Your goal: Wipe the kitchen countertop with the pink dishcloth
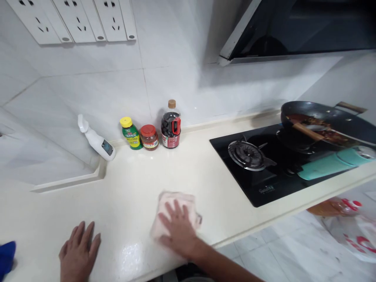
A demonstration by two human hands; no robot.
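Observation:
My right hand lies palm down on a pale pink cloth, its fingers spread and pressing it against the cream countertop. The cloth is folded and slightly blurred, with a small dark tag at its right edge. Farther left, my left hand rests flat on the counter with fingers extended and nothing in it.
Along the wall stand a white spray bottle, a green yellow-capped jar, a red-lidded jar and a dark sauce bottle. A black gas stove with a wok is at right, under a range hood.

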